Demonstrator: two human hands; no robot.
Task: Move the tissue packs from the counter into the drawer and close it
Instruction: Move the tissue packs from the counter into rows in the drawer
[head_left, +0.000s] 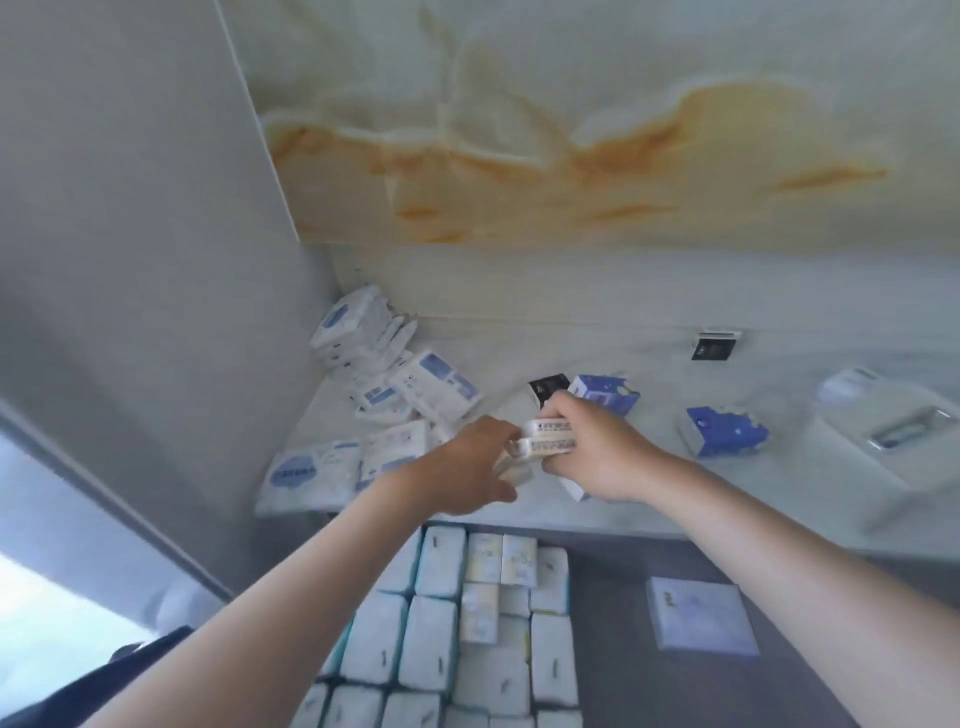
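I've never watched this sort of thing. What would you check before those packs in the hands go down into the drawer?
1. Grip: ok. The right hand has its fingers curled round the small tissue packs.
2. Second hand: ok. The left hand holds the stack's other end.
3. Drawer open: ok, it is pulled out below the counter edge.
4. Room inside: ok. There is bare grey floor to the right of the packed rows.
5. Counter cleared: not ok. Many loose tissue packs lie in its left corner.
6. Exact count of packs held: cannot tell, blurred.
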